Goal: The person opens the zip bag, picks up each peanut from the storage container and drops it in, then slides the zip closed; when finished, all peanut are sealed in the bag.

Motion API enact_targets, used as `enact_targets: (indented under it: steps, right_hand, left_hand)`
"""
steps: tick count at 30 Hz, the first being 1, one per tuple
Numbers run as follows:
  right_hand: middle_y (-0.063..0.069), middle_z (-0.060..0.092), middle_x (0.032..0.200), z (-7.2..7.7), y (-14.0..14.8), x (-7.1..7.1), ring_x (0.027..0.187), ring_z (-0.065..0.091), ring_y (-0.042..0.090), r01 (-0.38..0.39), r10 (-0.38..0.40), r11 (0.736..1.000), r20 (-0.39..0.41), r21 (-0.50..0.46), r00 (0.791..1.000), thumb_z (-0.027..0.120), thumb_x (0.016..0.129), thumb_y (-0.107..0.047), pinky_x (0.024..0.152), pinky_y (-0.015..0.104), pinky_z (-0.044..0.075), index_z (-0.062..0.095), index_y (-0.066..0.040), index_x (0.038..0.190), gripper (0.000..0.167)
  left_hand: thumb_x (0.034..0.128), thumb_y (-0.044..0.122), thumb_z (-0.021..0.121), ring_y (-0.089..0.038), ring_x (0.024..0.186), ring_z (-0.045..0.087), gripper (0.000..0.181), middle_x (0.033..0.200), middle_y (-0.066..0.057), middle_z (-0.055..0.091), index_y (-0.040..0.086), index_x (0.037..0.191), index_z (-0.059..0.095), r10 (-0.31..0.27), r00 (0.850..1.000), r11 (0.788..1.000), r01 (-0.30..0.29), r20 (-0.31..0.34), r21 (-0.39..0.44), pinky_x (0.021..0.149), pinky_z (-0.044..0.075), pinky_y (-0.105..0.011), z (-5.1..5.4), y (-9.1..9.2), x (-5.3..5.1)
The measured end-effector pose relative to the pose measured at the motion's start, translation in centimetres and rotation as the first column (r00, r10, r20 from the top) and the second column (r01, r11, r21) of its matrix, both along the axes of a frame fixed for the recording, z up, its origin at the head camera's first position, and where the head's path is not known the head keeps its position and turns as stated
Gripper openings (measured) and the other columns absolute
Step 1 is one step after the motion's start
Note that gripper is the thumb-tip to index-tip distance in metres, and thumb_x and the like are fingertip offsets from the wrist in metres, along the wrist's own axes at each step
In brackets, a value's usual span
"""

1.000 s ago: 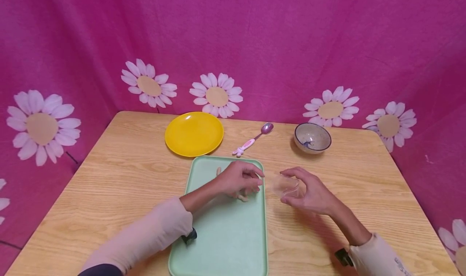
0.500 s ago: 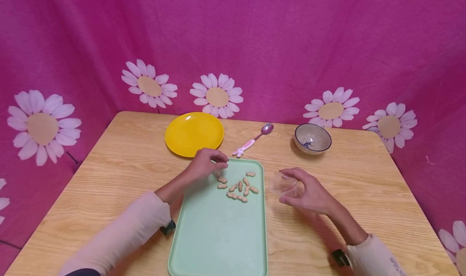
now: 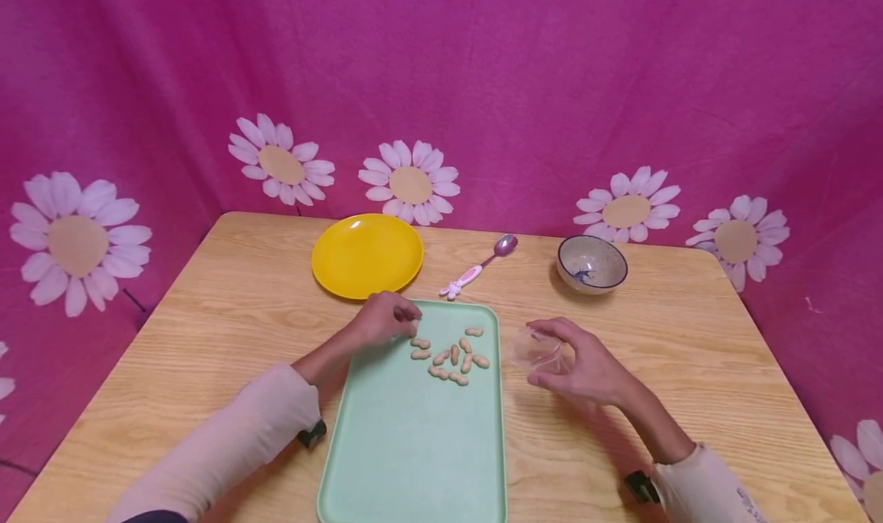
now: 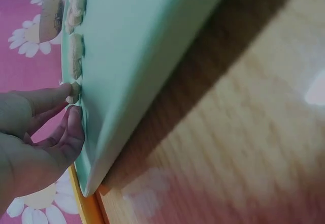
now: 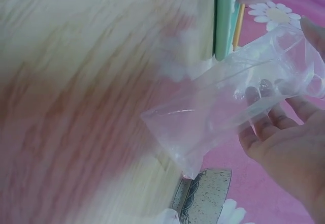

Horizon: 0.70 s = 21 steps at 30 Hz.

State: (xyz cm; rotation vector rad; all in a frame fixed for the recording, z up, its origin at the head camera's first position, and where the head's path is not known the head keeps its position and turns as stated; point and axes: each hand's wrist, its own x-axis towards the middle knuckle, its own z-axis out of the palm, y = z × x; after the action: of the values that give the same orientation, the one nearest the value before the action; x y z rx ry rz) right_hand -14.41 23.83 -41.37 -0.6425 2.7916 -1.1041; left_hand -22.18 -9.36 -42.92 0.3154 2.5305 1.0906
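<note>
My left hand (image 3: 385, 320) reaches over the far left corner of the green tray (image 3: 414, 446). Its thumb and fingers close around a peanut (image 4: 74, 93) at the tray's far edge, as the left wrist view shows. Several more unshelled peanuts (image 3: 454, 354) lie scattered in the far half of the tray. To the right of the tray, my right hand (image 3: 579, 363) holds a clear plastic bag (image 5: 218, 102) just above the table, thumb and fingers spread around its upper part. The bag's mouth is widened between them; I see nothing inside it.
Behind the tray lie a yellow plate (image 3: 368, 256) and a spoon (image 3: 479, 268) with a pink-and-white rabbit handle. A speckled bowl with a dark rim (image 3: 592, 264) stands at the back right of the wooden table (image 3: 228, 293). A pink flowered cloth (image 3: 483, 86) hangs behind.
My left hand has moved from above the peanuts, near the bag, leftward to the tray's far left corner, and its fingers have drawn together there. The right hand and bag stay nearly still.
</note>
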Motion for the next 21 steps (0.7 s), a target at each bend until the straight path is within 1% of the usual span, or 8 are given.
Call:
enact_targets:
  steps: [5,10,13,17,19,21]
  right_hand:
    - [0.009,0.059,0.127,0.1,0.1,0.0,0.119,0.054,0.029,0.008,-0.008,1.0,0.005,0.004,1.0,0.082,0.072,-0.031,0.099,0.054,0.042,0.055,-0.01,0.128,0.066]
    - [0.008,0.059,0.126,0.1,0.0,-0.1,0.119,0.054,0.029,0.005,-0.005,1.0,0.006,0.003,1.0,0.082,0.072,-0.031,0.099,0.054,0.042,0.055,-0.009,0.128,0.066]
    - [0.008,0.059,0.126,0.1,0.0,-0.1,0.118,0.055,0.029,0.002,-0.002,1.0,0.005,0.003,1.0,0.082,0.072,-0.031,0.1,0.054,0.042,0.055,-0.01,0.128,0.065]
    - [0.01,0.059,0.127,-0.1,0.0,-0.1,0.12,0.054,0.031,0.008,-0.008,1.0,0.011,-0.007,1.0,0.082,0.072,-0.031,0.1,0.055,0.041,0.054,-0.01,0.129,0.066]
    - [0.01,0.058,0.129,-0.2,0.0,0.0,0.121,0.053,0.031,0.013,-0.013,1.0,0.02,-0.011,1.0,0.082,0.073,-0.03,0.1,0.056,0.04,0.053,-0.01,0.13,0.067]
    - [0.01,0.056,0.131,-0.3,0.0,0.0,0.122,0.052,0.031,0.021,-0.02,1.0,0.042,-0.013,0.999,0.082,0.072,-0.03,0.102,0.056,0.039,0.052,-0.011,0.131,0.068]
  left_hand:
    - [0.0833,0.009,0.071,-0.018,0.085,0.056,0.02,0.095,-0.002,0.069,0.01,0.103,0.072,-0.004,1.0,1.0,0.004,0.008,-0.008,0.078,0.051,-0.025,0.2,-0.1,0.0]
    - [0.0816,0.008,0.073,-0.018,0.081,0.054,0.018,0.089,-0.004,0.064,0.01,0.098,0.067,-0.005,1.0,1.0,0.006,0.009,-0.017,0.072,0.049,-0.022,0.5,-0.1,-0.1]
    - [0.0812,0.009,0.074,-0.019,0.08,0.054,0.017,0.087,-0.005,0.062,0.011,0.096,0.066,0.005,1.0,1.0,-0.004,0.03,-0.024,0.07,0.048,-0.022,0.6,-0.1,-0.3]
    - [0.0814,0.01,0.074,-0.02,0.08,0.054,0.015,0.086,-0.004,0.063,0.012,0.094,0.067,0.004,0.998,0.999,-0.001,0.064,-0.044,0.069,0.047,-0.022,0.8,-0.2,-0.4]
    - [0.081,0.011,0.074,-0.02,0.08,0.054,0.014,0.085,-0.004,0.063,0.012,0.093,0.068,-0.001,0.998,0.998,0.004,0.058,-0.055,0.069,0.047,-0.022,1.0,-0.3,-0.4]
    - [0.0799,0.011,0.075,-0.02,0.08,0.054,0.014,0.085,-0.004,0.065,0.011,0.092,0.069,0.009,0.999,0.999,-0.007,0.046,-0.053,0.069,0.047,-0.022,1.1,-0.5,-0.4]
